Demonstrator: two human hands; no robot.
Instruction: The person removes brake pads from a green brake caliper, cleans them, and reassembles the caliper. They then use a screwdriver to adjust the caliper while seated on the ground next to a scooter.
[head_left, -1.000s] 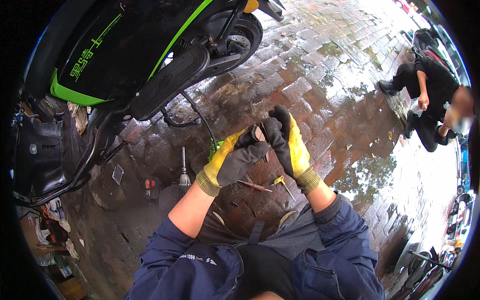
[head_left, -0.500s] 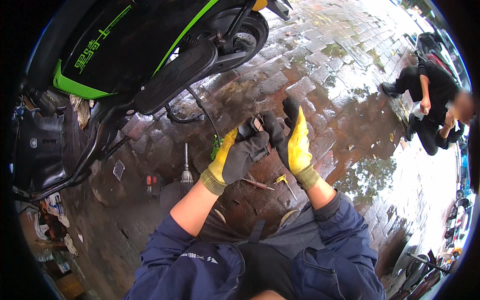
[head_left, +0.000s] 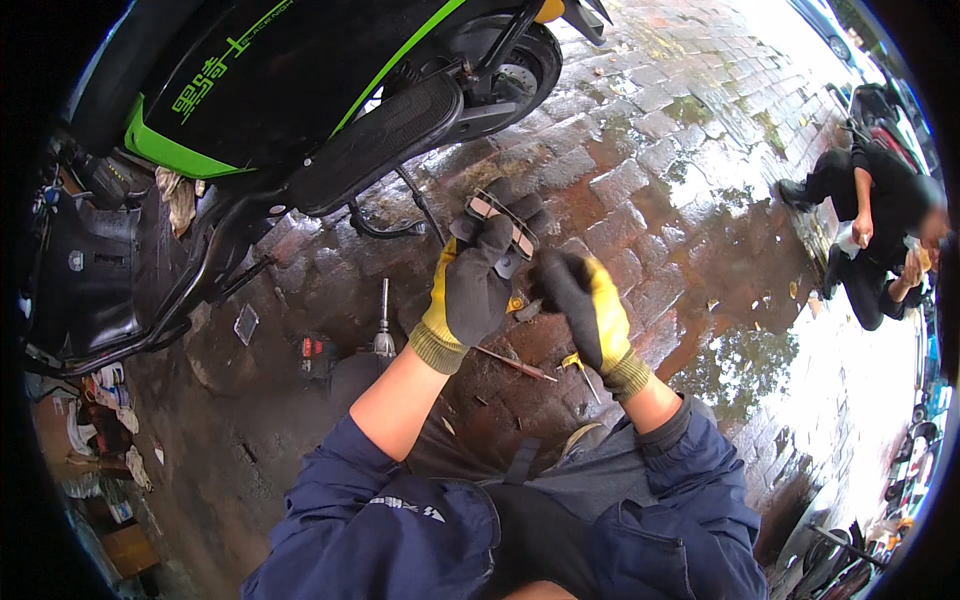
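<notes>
My left hand (head_left: 472, 275), in a yellow and black work glove, grips a dark metal brake pad (head_left: 503, 226) with pale tan blocks along one side. Just right of it is my gloved right hand (head_left: 580, 308), its fingers curled together. A small grey piece shows at those fingertips, but I cannot make out whether it is held. Below the hands, a slim reddish tool (head_left: 515, 363) and a yellow-handled screwdriver (head_left: 577, 364) lie on the wet paving. To the left rest a red and black power tool (head_left: 316, 352) and a silver long-shafted tool (head_left: 384, 325).
A black and green electric scooter (head_left: 290, 110) fills the upper left, its stand reaching toward the hands. A person in dark clothes (head_left: 880, 210) sits at the right beside parked vehicles. Boxes and rags (head_left: 110, 430) lie at the lower left. Puddles cover the brick paving (head_left: 640, 215).
My hands have drawn apart. The left now holds the brake pad up and alone, while the right has come down and curled its fingers. The view has shifted slightly.
</notes>
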